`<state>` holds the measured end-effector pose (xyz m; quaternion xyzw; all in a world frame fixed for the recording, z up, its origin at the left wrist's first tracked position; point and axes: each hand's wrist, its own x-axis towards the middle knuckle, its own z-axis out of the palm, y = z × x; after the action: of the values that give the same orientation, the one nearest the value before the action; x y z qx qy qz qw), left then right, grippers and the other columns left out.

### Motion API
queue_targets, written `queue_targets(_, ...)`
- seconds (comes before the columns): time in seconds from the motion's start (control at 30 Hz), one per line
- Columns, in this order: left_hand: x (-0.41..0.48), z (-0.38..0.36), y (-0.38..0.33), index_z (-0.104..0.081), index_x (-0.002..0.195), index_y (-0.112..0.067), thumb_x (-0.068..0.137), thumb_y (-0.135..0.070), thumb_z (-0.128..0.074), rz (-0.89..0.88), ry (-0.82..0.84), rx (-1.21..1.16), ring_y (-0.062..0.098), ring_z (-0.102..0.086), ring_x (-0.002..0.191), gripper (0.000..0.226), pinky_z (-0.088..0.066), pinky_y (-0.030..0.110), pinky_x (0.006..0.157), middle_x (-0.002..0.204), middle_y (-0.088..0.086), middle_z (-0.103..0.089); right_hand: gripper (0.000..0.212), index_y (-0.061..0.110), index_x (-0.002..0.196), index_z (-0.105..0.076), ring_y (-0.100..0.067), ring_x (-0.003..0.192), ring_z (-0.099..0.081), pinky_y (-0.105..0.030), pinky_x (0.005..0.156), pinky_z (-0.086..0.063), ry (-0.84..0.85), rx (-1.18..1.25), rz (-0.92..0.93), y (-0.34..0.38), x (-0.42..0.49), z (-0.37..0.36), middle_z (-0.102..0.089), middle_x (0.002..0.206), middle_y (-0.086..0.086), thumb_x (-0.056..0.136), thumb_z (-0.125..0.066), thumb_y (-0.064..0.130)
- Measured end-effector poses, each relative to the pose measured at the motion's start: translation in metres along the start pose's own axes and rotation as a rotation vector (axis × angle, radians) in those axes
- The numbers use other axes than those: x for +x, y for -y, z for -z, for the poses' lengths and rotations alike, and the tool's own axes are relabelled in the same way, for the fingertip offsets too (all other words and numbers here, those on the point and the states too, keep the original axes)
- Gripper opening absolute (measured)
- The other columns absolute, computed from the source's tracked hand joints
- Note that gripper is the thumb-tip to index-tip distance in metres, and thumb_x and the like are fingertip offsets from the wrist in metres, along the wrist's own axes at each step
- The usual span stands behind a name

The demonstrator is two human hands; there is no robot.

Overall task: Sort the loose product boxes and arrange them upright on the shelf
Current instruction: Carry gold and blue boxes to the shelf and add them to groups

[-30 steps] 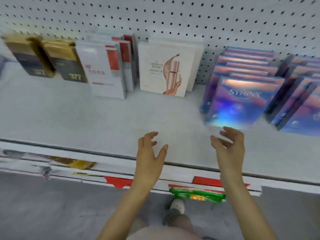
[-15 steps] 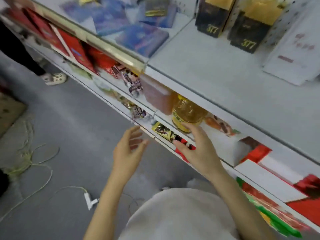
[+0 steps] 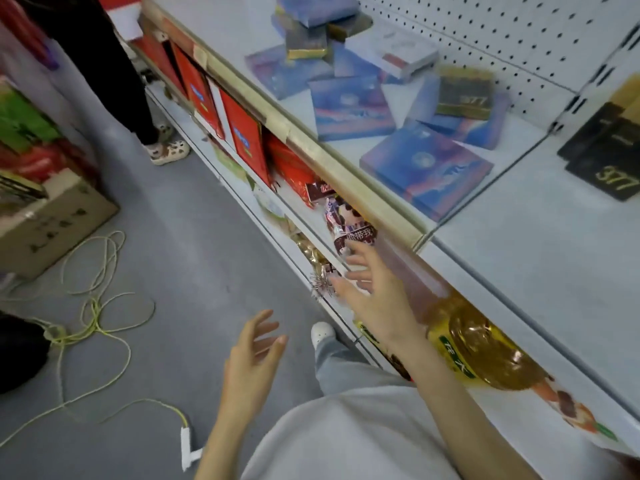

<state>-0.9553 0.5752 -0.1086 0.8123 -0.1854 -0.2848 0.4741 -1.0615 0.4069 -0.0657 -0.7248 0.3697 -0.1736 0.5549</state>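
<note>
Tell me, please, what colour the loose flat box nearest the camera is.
The box is blue shading into purple, seen best in the head view.

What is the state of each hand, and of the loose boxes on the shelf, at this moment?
Left hand, open, holding nothing.
Right hand, open, fingers spread, holding nothing.
Blue boxes, lying flat, scattered, some overlapping.
Black-and-gold 377 box, lying flat on blue boxes.
White box, lying flat at the back.

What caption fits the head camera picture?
Open left hand, open right hand, blue boxes lying loose on the shelf.
</note>
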Motion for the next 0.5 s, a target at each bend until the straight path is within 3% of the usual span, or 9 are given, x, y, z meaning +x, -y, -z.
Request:
queue_targets(0.13,0.12,0.032,-0.057,-0.054,0.117,-0.028,0.088,-0.006,-0.063,-0.126,-0.064,0.024,0.014,-0.066,0.096,0.037,-0.051,0.03,0.085,0.108,-0.004,-0.066,0.053,0.042,0.13,-0.043,0.001,0.1,-0.06,-0.02,0.088,-0.051,-0.061,0.094,0.075,0.041,0.104,-0.004,-0.054,0.12,0.018,0.087,-0.069,0.025)
queue_targets(0.33,0.255,0.064,-0.146,-0.053,0.122,-0.03,0.09,-0.012,-0.062,-0.294,-0.089,0.014,0.005,-0.066,0.093,0.038,-0.049,0.025,0.083,0.11,-0.009,-0.065,0.049,0.033,0.128,-0.05,-0.004,0.09,-0.065,-0.019,0.084,-0.053,-0.151,0.151,0.101,0.094,0.222,-0.004,-0.055,0.12,0.007,0.086,-0.068,0.014)
queue_targets(0.43,0.3,0.059,-0.148,-0.052,0.123,-0.03,0.09,-0.01,-0.061,-0.277,-0.061,-0.029,-0.002,-0.065,0.088,0.039,-0.052,0.022,0.081,0.111,-0.01,-0.063,0.048,0.042,0.119,-0.055,-0.006,0.091,-0.065,-0.019,0.086,-0.051,-0.223,0.118,0.107,0.096,0.265,-0.006,-0.056,0.118,0.009,0.087,-0.066,0.008)
queue_targets(0.5,0.333,0.053,-0.148,-0.051,0.121,-0.03,0.09,-0.007,-0.061,-0.262,-0.02,-0.042,-0.006,-0.063,0.086,0.04,-0.05,0.013,0.078,0.111,-0.007,-0.062,0.049,0.046,0.112,-0.056,-0.002,0.087,-0.063,-0.013,0.082,-0.048,-0.273,0.12,0.085,0.097,0.294,-0.006,-0.057,0.115,0.012,0.088,-0.064,0.004)
